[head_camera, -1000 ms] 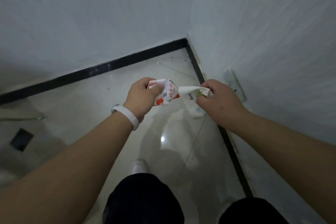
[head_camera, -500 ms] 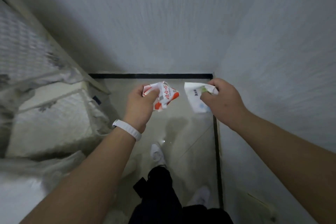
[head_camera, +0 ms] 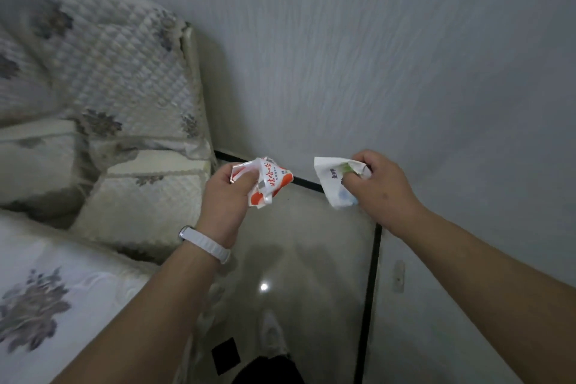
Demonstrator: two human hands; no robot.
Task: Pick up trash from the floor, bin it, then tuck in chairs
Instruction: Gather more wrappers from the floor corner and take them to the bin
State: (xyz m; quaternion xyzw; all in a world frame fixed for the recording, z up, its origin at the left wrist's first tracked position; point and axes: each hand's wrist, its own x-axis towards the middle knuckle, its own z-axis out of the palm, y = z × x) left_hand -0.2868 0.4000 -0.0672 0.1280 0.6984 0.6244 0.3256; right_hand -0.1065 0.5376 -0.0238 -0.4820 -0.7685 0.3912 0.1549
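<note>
My left hand (head_camera: pixel 226 196), with a white band on its wrist, is closed around a crumpled red-and-white wrapper (head_camera: pixel 269 184). My right hand (head_camera: pixel 377 188) pinches a white wrapper with green and blue print (head_camera: pixel 330 184) that hangs below the fingers. Both hands are held out in front of me above the glossy floor (head_camera: pixel 296 252), a short gap between the two pieces of trash. No bin and no chair are in view.
Quilted floral mattresses and cushions (head_camera: pixel 118 97) are stacked on the left, reaching down to the bottom left. Grey walls (head_camera: pixel 405 56) close the corner ahead and on the right, with a black skirting strip (head_camera: pixel 371 284). A wall socket (head_camera: pixel 398 279) sits low on the right wall. My shoe (head_camera: pixel 272 333) stands on the floor.
The view has turned left, bringing the mattresses into sight. My hands have drawn further apart, each still holding its wrapper.
</note>
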